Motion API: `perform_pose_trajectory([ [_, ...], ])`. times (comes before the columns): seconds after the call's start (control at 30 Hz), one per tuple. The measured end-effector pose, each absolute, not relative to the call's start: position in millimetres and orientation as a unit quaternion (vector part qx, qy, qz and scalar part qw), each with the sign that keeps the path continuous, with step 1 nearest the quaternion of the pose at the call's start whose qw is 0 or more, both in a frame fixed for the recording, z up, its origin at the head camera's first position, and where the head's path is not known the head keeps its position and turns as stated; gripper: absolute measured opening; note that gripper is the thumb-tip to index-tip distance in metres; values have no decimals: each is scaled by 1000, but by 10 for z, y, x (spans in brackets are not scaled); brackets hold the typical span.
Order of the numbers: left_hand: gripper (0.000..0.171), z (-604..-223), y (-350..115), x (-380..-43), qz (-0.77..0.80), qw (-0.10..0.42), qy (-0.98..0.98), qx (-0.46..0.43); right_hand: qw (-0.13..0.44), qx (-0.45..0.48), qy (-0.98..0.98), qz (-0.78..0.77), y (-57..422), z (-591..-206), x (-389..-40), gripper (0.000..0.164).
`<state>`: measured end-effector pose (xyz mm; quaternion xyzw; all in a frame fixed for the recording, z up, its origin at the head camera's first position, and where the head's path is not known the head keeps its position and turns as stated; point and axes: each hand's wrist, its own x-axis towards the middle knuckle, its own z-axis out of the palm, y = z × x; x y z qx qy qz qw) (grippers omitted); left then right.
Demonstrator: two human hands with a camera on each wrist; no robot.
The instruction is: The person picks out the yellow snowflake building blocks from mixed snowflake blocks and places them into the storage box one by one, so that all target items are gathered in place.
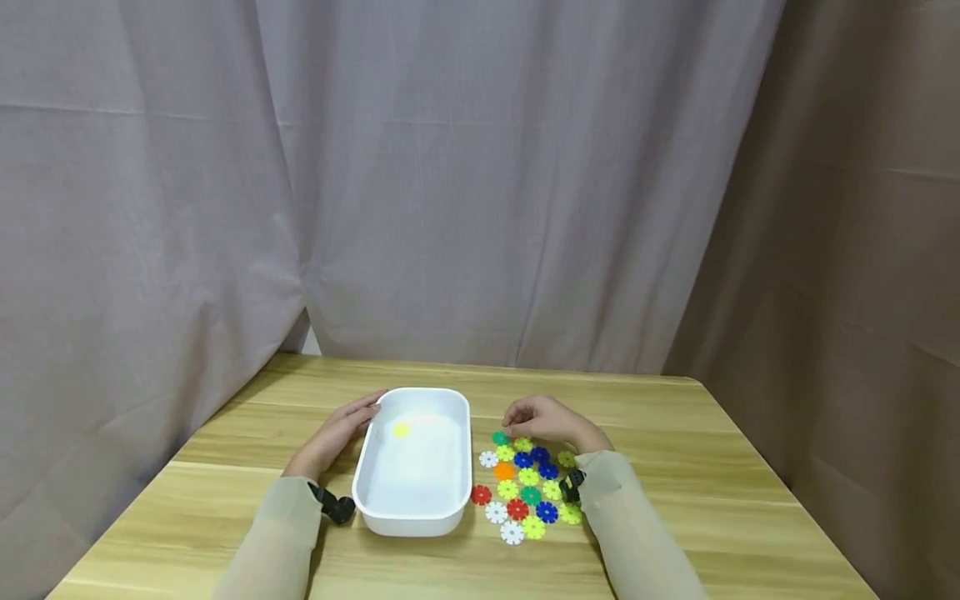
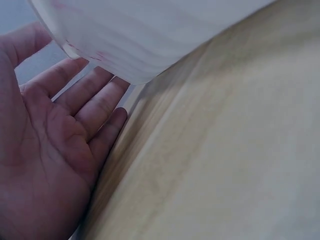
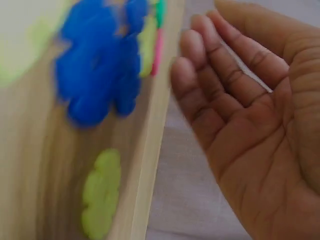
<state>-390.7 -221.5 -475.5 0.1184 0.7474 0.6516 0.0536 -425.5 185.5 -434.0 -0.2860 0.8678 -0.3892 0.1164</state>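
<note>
My left hand [image 1: 339,431] lies along the left side of a white plastic tub [image 1: 412,525], fingers extended with their tips at its wall. In the left wrist view, those fingers [image 2: 92,92] reach under the curve of the tub's side. Inside the tub lies one yellow disc [image 1: 402,430]. Over the far end of a spread of notched flower-shaped discs hovers my right hand [image 1: 546,419], close to a green disc [image 1: 501,437]. Its fingers bend loosely and the palm holds nothing in the right wrist view, where blurred blue discs [image 3: 90,65] and a yellow-green disc [image 3: 101,195] lie beside it.
The discs lie flat right of the tub, among them an orange disc [image 1: 504,472], a red disc [image 1: 517,509] and a white disc [image 1: 512,532]. All stand on a wood-grain table [image 1: 750,500]. Grey curtains [image 1: 480,183] hang behind and at both sides.
</note>
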Motion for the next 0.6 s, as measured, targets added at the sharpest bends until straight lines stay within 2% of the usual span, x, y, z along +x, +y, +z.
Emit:
perform_pose_trajectory([
  [0.23,54,-4781,-2226,-3897,644,52,754,116,94,-251,874,-405,2014,-4421,-4215,13],
  [0.6,54,-4769,-2225,-3893,651,58,751,93,109,-230,893,-372,2142,-4485,-4222,25],
])
